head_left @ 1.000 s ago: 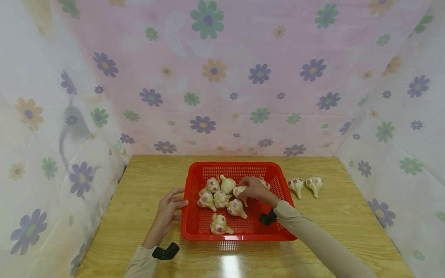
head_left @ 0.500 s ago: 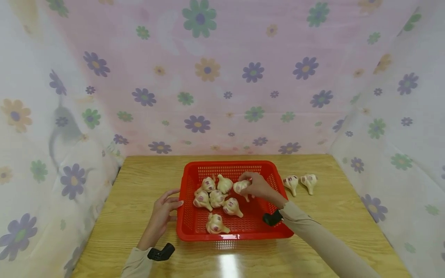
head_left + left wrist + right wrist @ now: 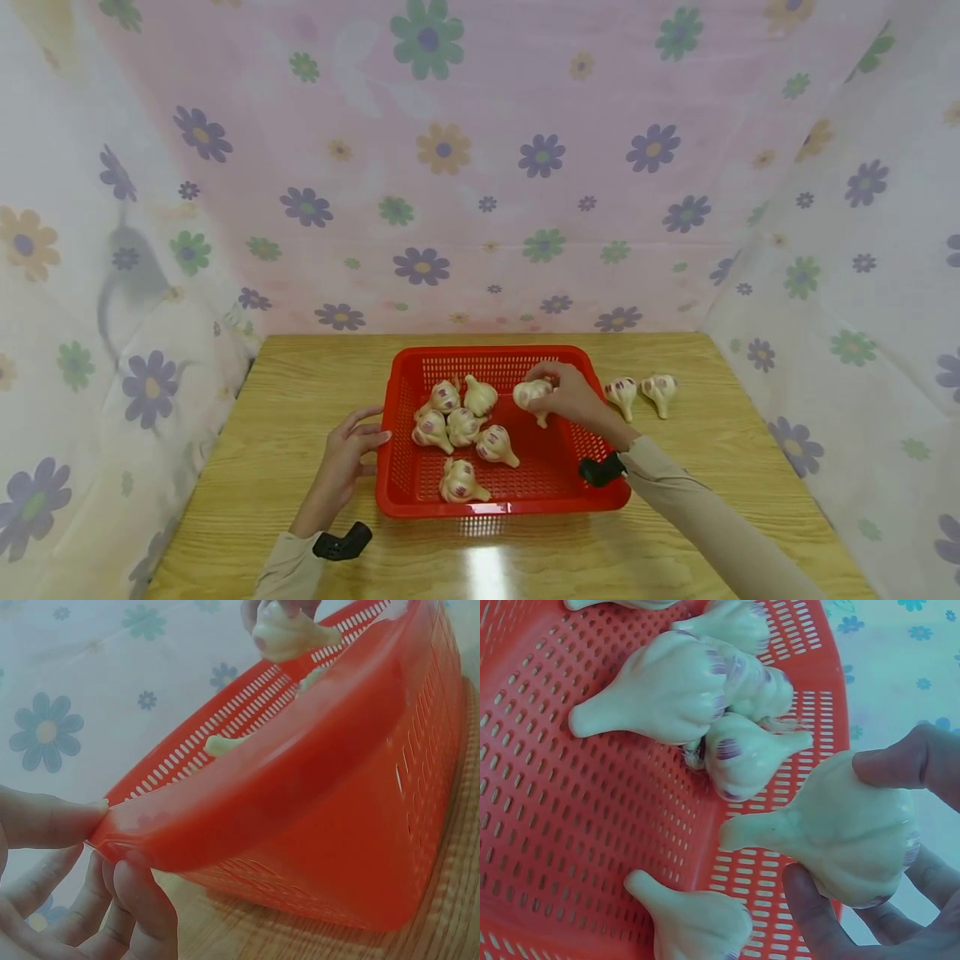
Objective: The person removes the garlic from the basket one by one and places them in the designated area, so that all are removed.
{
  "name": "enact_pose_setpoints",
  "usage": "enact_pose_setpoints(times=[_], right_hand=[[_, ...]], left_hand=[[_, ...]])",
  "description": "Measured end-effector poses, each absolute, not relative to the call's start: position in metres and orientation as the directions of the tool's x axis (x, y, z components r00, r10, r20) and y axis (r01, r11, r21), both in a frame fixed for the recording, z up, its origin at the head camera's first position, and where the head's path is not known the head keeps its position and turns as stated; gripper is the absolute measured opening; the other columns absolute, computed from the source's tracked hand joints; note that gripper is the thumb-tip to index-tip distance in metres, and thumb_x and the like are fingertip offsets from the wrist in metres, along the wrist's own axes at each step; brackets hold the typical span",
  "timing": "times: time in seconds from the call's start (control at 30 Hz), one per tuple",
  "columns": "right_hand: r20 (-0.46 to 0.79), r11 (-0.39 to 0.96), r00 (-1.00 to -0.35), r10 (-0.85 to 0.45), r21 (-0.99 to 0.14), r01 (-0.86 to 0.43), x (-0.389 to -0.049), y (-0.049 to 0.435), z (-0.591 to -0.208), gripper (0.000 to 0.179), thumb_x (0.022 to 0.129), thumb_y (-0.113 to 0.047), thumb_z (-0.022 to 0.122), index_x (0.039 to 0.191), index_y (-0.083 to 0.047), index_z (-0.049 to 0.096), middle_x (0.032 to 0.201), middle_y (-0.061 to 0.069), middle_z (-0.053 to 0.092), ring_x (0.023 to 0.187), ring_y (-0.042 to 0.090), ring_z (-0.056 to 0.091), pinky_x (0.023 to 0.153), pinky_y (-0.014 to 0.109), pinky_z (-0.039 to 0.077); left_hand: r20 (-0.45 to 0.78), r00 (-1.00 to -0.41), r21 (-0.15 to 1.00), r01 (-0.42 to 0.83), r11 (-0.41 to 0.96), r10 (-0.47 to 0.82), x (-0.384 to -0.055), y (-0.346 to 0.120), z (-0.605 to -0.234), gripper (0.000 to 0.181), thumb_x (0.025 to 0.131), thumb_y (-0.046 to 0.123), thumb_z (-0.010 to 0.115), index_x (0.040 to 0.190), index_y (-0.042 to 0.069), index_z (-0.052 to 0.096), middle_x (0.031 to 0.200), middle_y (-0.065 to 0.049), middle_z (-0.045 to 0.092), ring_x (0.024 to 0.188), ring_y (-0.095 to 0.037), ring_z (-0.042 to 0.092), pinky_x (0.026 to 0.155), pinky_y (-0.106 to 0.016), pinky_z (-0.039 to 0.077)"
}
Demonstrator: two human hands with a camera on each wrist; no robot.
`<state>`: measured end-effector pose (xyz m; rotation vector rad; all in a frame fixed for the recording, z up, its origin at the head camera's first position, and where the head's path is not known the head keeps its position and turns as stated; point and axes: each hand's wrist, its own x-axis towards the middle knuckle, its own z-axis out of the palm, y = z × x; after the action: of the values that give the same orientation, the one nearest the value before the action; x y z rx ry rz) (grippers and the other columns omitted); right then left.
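Observation:
My right hand holds a garlic bulb between thumb and fingers, raised over the back right part of a red plastic basket. Its stem points down and towards the front in the head view. My left hand pinches the basket's left rim, thumb on top and fingers underneath, as the left wrist view shows. Several garlic bulbs lie grouped in the left half of the basket, and one bulb is near its front wall. Another garlic bulb lies below the held one, hidden in the head view.
Two garlic bulbs lie on the wooden table just right of the basket. Flower-printed cloth hangs behind and along both sides. Each wrist wears a black camera.
My right hand has lifted the garlic bulb from among the others and carried it to the right. The left hand stays on the rim. The head view has shifted slightly.

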<state>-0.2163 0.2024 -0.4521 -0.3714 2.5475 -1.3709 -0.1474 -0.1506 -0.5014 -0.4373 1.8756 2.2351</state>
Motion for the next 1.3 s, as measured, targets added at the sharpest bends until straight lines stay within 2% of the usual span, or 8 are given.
enact_pose_setpoints(times=[0.2, 0.4, 0.57, 0.9, 1.0, 1.2, 1.3], right_hand=[[-0.087, 0.526, -0.941, -0.328, -0.844, -0.105, -0.213, 0.21, -0.443, 0.038, 0.076, -0.021, 0.079, 0.11, -0.014, 0.063, 0.109, 0.007, 0.058, 0.078, 0.025, 0.051, 0.063, 0.039, 0.049], [-0.081, 0.514, -0.94, -0.333, -0.851, -0.108, -0.212, 0.216, -0.438, 0.035, 0.077, -0.017, 0.077, 0.107, -0.011, 0.059, 0.113, 0.012, 0.053, 0.08, 0.027, 0.05, 0.062, 0.037, 0.048], [-0.085, 0.515, -0.944, -0.319, -0.852, -0.098, -0.212, 0.223, -0.437, 0.034, 0.077, -0.017, 0.077, 0.105, -0.012, 0.058, 0.116, 0.012, 0.051, 0.08, 0.027, 0.048, 0.062, 0.036, 0.046], [-0.05, 0.522, -0.942, -0.331, -0.842, -0.139, -0.209, 0.238, -0.426, 0.032, 0.079, -0.016, 0.076, 0.105, -0.009, 0.059, 0.115, 0.013, 0.053, 0.094, 0.031, 0.049, 0.071, 0.043, 0.049], [-0.037, 0.519, -0.944, -0.328, -0.842, -0.147, -0.209, 0.244, -0.424, 0.032, 0.08, -0.017, 0.074, 0.105, -0.008, 0.058, 0.116, 0.013, 0.052, 0.096, 0.032, 0.048, 0.071, 0.041, 0.048], [-0.046, 0.493, -0.951, -0.307, -0.862, -0.117, -0.209, 0.255, -0.421, 0.033, 0.079, -0.015, 0.074, 0.105, -0.008, 0.057, 0.118, 0.013, 0.051, 0.1, 0.036, 0.05, 0.073, 0.048, 0.05], [-0.042, 0.477, -0.949, -0.312, -0.871, -0.118, -0.208, 0.261, -0.421, 0.032, 0.08, -0.016, 0.074, 0.105, -0.008, 0.057, 0.12, 0.012, 0.051, 0.105, 0.036, 0.052, 0.073, 0.047, 0.05]], left_hand=[[-0.341, -0.939, 0.926, -0.33, -0.182, -0.038, -0.147, -0.151, -0.5, 0.051, 0.085, 0.004, 0.066, 0.133, 0.011, 0.05, 0.1, -0.009, 0.061, 0.08, -0.02, 0.063, 0.059, -0.039, 0.055], [-0.34, -0.939, 0.927, -0.329, -0.179, -0.039, -0.147, -0.151, -0.5, 0.051, 0.085, 0.004, 0.065, 0.133, 0.011, 0.05, 0.1, -0.009, 0.061, 0.08, -0.021, 0.063, 0.059, -0.039, 0.055], [-0.338, -0.94, 0.928, -0.325, -0.179, -0.042, -0.147, -0.15, -0.501, 0.05, 0.084, 0.004, 0.065, 0.131, 0.01, 0.051, 0.099, -0.009, 0.061, 0.08, -0.021, 0.063, 0.058, -0.038, 0.055], [-0.341, -0.939, 0.926, -0.327, -0.189, -0.044, -0.147, -0.149, -0.5, 0.049, 0.083, 0.003, 0.066, 0.13, 0.009, 0.051, 0.099, -0.01, 0.06, 0.081, -0.021, 0.063, 0.058, -0.039, 0.055], [-0.342, -0.939, 0.926, -0.329, -0.184, -0.042, -0.146, -0.149, -0.5, 0.049, 0.084, 0.003, 0.065, 0.131, 0.009, 0.051, 0.1, -0.01, 0.06, 0.081, -0.021, 0.063, 0.058, -0.038, 0.055], [-0.343, -0.939, 0.926, -0.331, -0.183, -0.038, -0.147, -0.15, -0.5, 0.05, 0.085, 0.003, 0.065, 0.132, 0.01, 0.05, 0.102, -0.009, 0.06, 0.081, -0.021, 0.063, 0.058, -0.038, 0.055], [-0.347, -0.937, 0.924, -0.335, -0.183, -0.039, -0.147, -0.15, -0.5, 0.051, 0.085, 0.003, 0.065, 0.133, 0.011, 0.049, 0.102, -0.009, 0.06, 0.081, -0.021, 0.063, 0.058, -0.038, 0.055]])
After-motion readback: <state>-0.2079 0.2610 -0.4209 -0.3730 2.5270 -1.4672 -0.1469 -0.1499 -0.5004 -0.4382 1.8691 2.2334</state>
